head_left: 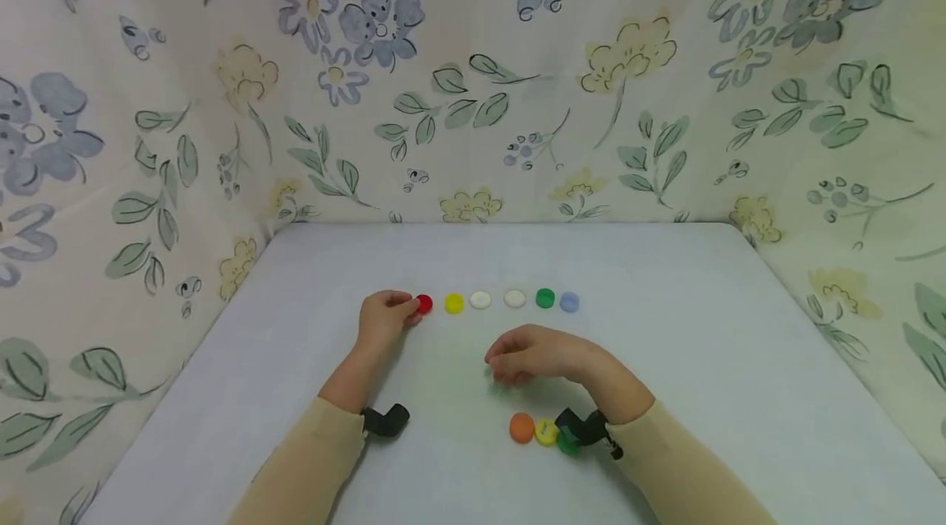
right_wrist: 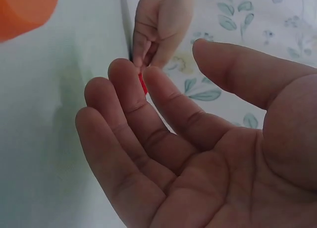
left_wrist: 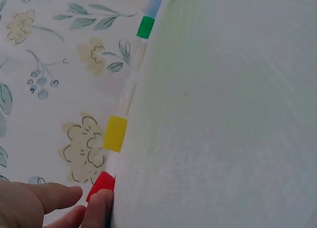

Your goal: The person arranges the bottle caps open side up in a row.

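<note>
Your left hand (head_left: pixel 384 318) pinches the round, red, plastic-looking disc (head_left: pixel 424 304) just left of the round, bright-yellow, plastic-looking disc (head_left: pixel 454 303), which a sideways slip could bump. Lowering your relaxed, empty right hand (head_left: pixel 548 356) could knock the partly hidden round green disc (head_left: pixel 568 444) with the black wrist camera (head_left: pixel 587 430).

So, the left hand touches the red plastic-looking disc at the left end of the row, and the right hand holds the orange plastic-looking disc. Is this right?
No, the right hand is empty, as the right wrist view shows; in the head view, the orange disc lies on the white tabletop. The rest stands.
</note>
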Demonstrator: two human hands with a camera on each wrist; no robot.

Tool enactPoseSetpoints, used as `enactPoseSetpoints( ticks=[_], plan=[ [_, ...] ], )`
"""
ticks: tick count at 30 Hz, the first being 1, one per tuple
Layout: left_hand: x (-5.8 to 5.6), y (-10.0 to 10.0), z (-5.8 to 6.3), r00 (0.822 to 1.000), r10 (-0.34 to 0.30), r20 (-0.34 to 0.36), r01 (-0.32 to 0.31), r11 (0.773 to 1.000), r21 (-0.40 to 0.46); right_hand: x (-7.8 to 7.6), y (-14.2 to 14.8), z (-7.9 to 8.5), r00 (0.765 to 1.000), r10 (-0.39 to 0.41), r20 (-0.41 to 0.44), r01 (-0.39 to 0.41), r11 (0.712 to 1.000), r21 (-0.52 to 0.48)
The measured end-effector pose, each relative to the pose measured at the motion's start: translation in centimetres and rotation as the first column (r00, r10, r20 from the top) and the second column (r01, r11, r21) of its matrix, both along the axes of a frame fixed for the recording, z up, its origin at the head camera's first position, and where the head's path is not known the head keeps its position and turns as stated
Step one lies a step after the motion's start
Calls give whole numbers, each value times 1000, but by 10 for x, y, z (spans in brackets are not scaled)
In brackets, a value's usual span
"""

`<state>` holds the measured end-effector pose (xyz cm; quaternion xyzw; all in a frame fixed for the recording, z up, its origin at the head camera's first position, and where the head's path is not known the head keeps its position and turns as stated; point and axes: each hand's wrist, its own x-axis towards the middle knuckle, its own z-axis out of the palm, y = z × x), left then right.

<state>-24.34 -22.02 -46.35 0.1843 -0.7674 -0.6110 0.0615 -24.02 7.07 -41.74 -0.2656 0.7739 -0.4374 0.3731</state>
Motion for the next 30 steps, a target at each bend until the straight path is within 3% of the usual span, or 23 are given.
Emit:
enactPoseSetpoints(
  ticks=[7,9,11,13,14,16,18,20,21,23,25,30],
  plan=[
    [7,1,7,999,-36,-2,36,993,-110,1,12,6,994,-31,-109,33,999,21],
    [10,5,13,996,-91,-14,89,988,-130,2,17,9,987,-30,-157,36,999,36],
    [14,13,22,979,-204,-8,201,967,-155,5,21,13,980,-22,-196,34,998,60],
    [20,26,32,932,-362,26,359,908,-217,10,23,17,976,3,-217,16,996,86],
    [24,33,36,892,-449,49,447,859,-249,14,23,19,974,22,-224,2,994,105],
    [34,48,39,787,-608,102,607,736,-299,22,21,23,968,64,-243,-23,986,167],
    [44,64,40,676,-723,145,723,611,-324,32,17,25,956,111,-272,-45,970,237],
    [54,78,37,584,-793,171,794,516,-321,42,13,26,940,143,-309,-43,950,308],
    [59,85,34,553,-813,182,815,483,-319,47,11,26,933,150,-327,-33,941,337],
    [67,96,31,517,-832,200,837,444,-319,55,6,24,916,161,-368,-11,925,380],
    [73,103,27,507,-833,220,841,422,-339,62,2,21,898,169,-407,16,910,414],
    [81,112,22,540,-802,255,817,426,-390,67,-5,12,877,168,-450,60,891,449]
  ],
)
